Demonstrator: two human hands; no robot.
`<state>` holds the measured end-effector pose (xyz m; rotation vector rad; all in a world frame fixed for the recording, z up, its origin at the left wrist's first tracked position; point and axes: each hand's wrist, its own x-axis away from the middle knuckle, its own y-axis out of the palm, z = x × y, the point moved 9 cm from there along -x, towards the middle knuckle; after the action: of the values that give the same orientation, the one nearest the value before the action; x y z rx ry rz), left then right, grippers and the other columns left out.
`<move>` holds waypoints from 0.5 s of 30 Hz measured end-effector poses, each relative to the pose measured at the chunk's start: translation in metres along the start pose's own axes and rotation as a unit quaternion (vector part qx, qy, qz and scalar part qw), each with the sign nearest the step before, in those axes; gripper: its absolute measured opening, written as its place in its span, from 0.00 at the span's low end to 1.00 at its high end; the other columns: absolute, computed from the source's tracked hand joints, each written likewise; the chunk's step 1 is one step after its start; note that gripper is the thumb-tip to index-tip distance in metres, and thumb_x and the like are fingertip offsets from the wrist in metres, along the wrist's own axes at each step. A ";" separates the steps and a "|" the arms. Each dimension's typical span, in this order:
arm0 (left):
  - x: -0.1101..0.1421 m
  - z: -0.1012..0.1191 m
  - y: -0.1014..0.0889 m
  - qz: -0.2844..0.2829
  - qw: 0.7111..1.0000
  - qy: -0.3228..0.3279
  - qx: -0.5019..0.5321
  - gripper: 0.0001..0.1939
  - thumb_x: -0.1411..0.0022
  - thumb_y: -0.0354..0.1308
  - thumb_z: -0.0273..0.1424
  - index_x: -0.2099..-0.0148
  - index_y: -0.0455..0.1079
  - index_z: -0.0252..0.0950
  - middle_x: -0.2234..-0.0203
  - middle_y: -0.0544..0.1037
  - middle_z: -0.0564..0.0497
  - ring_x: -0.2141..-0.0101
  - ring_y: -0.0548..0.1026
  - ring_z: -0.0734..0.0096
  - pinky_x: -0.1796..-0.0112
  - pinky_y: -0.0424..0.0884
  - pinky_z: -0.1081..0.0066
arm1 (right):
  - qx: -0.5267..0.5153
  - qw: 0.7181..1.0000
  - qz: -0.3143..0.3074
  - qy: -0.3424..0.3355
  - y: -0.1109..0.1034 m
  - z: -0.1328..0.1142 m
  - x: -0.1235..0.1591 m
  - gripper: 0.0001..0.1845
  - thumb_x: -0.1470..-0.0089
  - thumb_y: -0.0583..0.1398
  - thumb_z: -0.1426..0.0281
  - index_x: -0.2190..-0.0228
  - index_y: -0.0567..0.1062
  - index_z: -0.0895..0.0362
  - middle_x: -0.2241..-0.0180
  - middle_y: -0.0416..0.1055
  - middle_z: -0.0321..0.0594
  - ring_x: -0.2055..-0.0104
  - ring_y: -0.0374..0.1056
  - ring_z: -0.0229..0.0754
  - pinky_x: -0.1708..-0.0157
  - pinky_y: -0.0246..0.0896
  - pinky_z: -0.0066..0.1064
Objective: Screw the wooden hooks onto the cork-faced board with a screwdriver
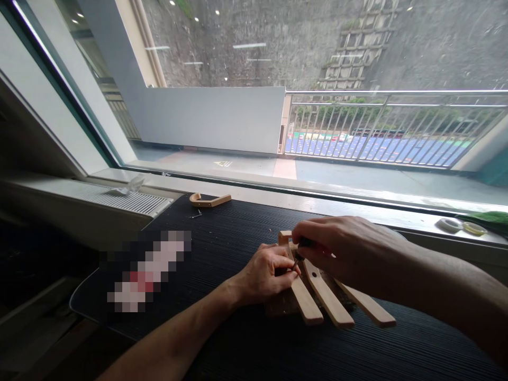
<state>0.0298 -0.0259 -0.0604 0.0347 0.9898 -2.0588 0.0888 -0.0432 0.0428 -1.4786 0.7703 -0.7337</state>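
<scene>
A wooden piece made of several flat slats (329,302) lies on the black ribbed mat (222,243) in front of me. My left hand (265,273) is curled and presses down on its left side. My right hand (341,250) is closed round a small dark tool (302,247), its tip pointing down at the slats between my two hands. Whether my left fingers pinch anything small is hidden.
A curved wooden part (209,200) and a small screw (196,214) lie at the far edge of the mat. Two tape rolls (460,226) sit on the window sill at right. A crumpled wrapper (129,186) rests on the vent grille at left. A pixelated patch covers the mat's left.
</scene>
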 end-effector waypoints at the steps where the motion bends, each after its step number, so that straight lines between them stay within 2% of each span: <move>1: 0.000 0.000 0.000 0.001 1.000 0.000 -0.002 0.07 0.40 0.56 0.26 0.70 0.73 0.35 0.67 0.77 0.53 0.62 0.73 0.70 0.56 0.60 0.70 | -0.001 1.000 0.002 -0.005 0.001 -0.001 0.000 0.08 0.42 0.53 0.68 0.72 0.69 0.54 0.76 0.70 0.35 0.77 0.61 0.35 0.79 0.41 0.27; 5: 0.000 -0.002 0.002 -0.002 1.000 -0.005 -0.012 0.08 0.40 0.55 0.27 0.70 0.73 0.35 0.69 0.76 0.53 0.63 0.73 0.70 0.56 0.61 0.70 | -0.002 1.000 0.019 0.018 0.007 0.001 -0.003 0.11 0.41 0.51 0.66 0.73 0.66 0.55 0.81 0.66 0.34 0.80 0.56 0.34 0.80 0.39 0.28; 9: -0.001 -0.001 0.002 -0.003 1.000 -0.011 -0.009 0.07 0.40 0.55 0.26 0.67 0.75 0.36 0.68 0.77 0.52 0.61 0.73 0.69 0.55 0.61 0.70 | 0.013 0.997 0.042 0.059 0.010 0.009 -0.006 0.13 0.39 0.50 0.65 0.73 0.66 0.56 0.81 0.66 0.35 0.80 0.57 0.35 0.79 0.39 0.29; 12: -0.001 0.001 0.001 0.001 1.000 -0.007 -0.003 0.07 0.41 0.55 0.26 0.68 0.75 0.36 0.67 0.77 0.52 0.62 0.73 0.69 0.55 0.62 0.70 | 0.057 0.996 0.065 0.039 0.003 0.007 -0.004 0.15 0.39 0.49 0.64 0.74 0.68 0.56 0.79 0.67 0.38 0.80 0.58 0.37 0.79 0.38 0.30; 15: 0.000 0.001 0.000 0.003 1.000 -0.009 -0.005 0.07 0.41 0.55 0.26 0.68 0.75 0.36 0.68 0.77 0.53 0.63 0.73 0.70 0.55 0.61 0.69 | 0.065 0.996 0.047 0.023 -0.005 0.005 -0.001 0.14 0.40 0.51 0.62 0.71 0.71 0.55 0.79 0.68 0.37 0.79 0.60 0.37 0.79 0.39 0.30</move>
<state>0.0302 -0.0264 -0.0595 0.0133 0.9880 -2.0455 0.0927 -0.0394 0.0475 -1.3030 0.8071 -0.7353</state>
